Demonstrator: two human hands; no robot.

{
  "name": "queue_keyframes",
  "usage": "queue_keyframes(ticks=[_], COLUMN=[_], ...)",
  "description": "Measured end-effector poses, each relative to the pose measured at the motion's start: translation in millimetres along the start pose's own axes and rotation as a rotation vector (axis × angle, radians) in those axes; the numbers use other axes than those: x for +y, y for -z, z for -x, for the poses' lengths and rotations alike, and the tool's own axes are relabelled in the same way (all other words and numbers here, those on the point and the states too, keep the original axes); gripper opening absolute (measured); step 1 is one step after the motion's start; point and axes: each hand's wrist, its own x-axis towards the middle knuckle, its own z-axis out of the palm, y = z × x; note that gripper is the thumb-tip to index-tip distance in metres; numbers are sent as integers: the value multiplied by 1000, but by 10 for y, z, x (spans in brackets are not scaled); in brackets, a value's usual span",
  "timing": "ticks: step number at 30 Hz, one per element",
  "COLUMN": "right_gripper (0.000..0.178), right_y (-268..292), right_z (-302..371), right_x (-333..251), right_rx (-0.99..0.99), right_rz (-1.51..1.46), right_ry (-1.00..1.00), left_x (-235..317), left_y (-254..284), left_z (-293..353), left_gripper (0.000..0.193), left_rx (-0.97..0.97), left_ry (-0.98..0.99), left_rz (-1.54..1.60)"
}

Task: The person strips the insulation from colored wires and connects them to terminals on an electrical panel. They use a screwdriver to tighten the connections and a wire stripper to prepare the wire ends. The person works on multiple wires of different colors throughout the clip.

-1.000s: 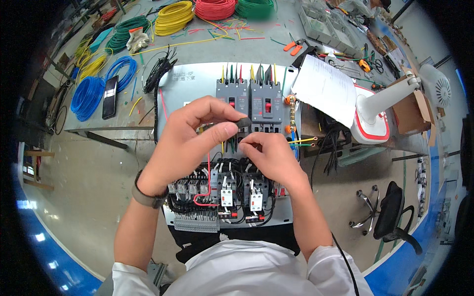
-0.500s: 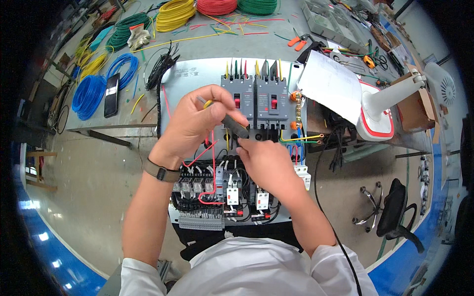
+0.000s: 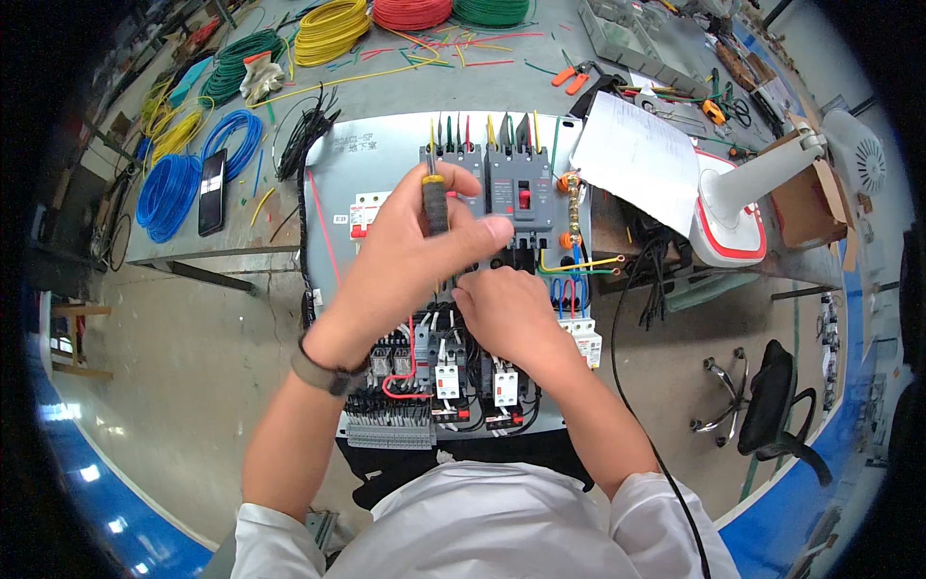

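Note:
My left hand (image 3: 410, 251) is over the middle of the electrical mounting panel (image 3: 333, 193). It grips a screwdriver (image 3: 436, 205) with a dark handle and yellow collar; the shaft points away from me. Just below and to the right, my right hand (image 3: 511, 311) is closed near the lower ends of two grey moulded-case circuit breakers (image 3: 521, 188). Its fingertips meet wires there, but what they pinch is hidden. My left hand partly covers the left breaker. Nearer me sit contactors with white fronts (image 3: 447, 381), relays and a grey terminal strip (image 3: 391, 434). A red wire (image 3: 413, 357) bends between them.
Blue wire coils (image 3: 169, 198) and a phone (image 3: 214, 193) lie left. Yellow, red (image 3: 412, 12) and green coils are at the back, with wire offcuts and orange-handled pliers (image 3: 577, 77). Right are a paper sheet (image 3: 637, 159), a white stand (image 3: 728, 227) and an office chair (image 3: 772, 405).
My left hand has turned and shifted right, swinging the screwdriver from slanted to nearly upright with its shaft facing away. The small breaker on the left is now uncovered. My right hand stays about where it was.

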Motion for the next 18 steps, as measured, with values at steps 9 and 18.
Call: queue_keyframes(ticks=[9,18], right_gripper=[24,28], right_y=[-11,-109], right_z=[-54,-59], right_x=[-9,37], right_rx=[25,87], right_rz=[-8,-40], right_ry=[-20,-19], left_x=[-157,37], left_y=[-278,248], left_z=[292,83], left_gripper=[56,52], left_rx=[448,-130], left_ry=[-265,-241], left_rz=[-100,-214])
